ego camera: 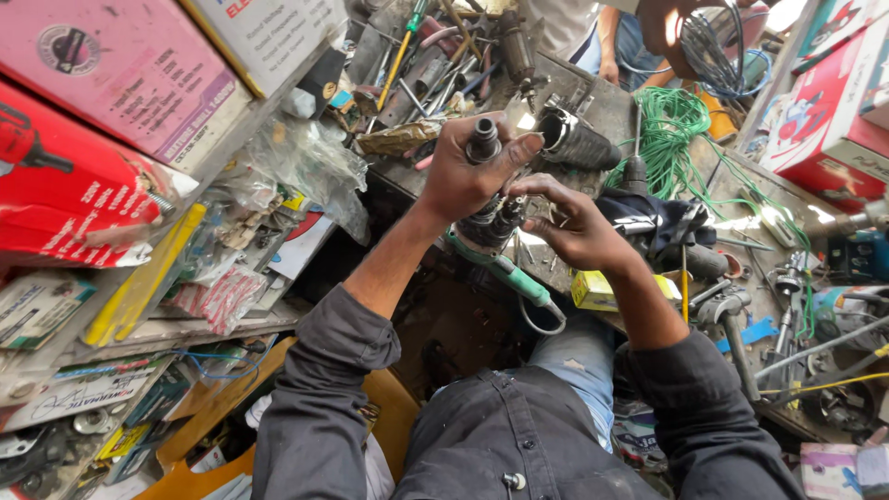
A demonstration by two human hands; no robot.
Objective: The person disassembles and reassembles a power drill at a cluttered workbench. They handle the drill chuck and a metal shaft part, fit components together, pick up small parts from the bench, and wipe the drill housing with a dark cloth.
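My left hand [466,173] grips the upper end of a dark metal power-tool body [488,220], with a round chuck tip [482,139] sticking out above my fingers. My right hand [572,225] touches the same part lower down from the right, fingers curled around its side. A green tool handle [505,271] with a grey cord loop hangs just below both hands. A black ribbed tool housing [576,141] lies on the workbench right behind my hands.
A cluttered workbench [611,111] carries screwdrivers, pliers, a green wire coil [671,125] and a yellow box [597,292]. Red and pink tool cartons [102,102] fill shelves at left. Another person's hand [608,69] and cable bundle are at the far edge. Hammers and drills lie right.
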